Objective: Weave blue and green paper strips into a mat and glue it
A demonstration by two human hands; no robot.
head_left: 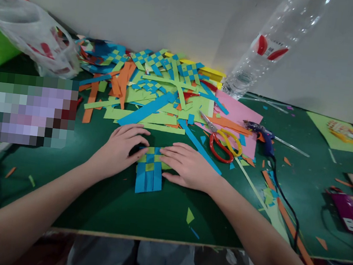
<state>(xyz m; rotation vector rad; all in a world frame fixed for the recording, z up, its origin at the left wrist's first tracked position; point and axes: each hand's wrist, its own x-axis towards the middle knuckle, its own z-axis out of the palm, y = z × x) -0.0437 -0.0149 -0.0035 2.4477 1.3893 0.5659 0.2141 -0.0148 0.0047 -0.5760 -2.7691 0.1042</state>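
Note:
A small piece of woven paper [148, 181], blue and light-green strips crossed in a checkered pattern, lies on the green tabletop in front of me. Its blue strips hang out toward me below the checks. My left hand [125, 146] is curled at the upper left edge, thumb and fingertips closed on the paper there. From the right, my right hand [188, 167] lays its fingers over the checks, with the thumb lower down by the right edge. Both hands hide part of the weave and the ends of its green side strips.
Behind lies a heap of paper strips [146, 116] with several woven pieces. Scissors [223, 143], a glue gun [263, 136] with a black cord, and pink paper [239, 110] sit to the right. A plastic bottle [265, 53] and plastic bag [37, 36] stand along the wall.

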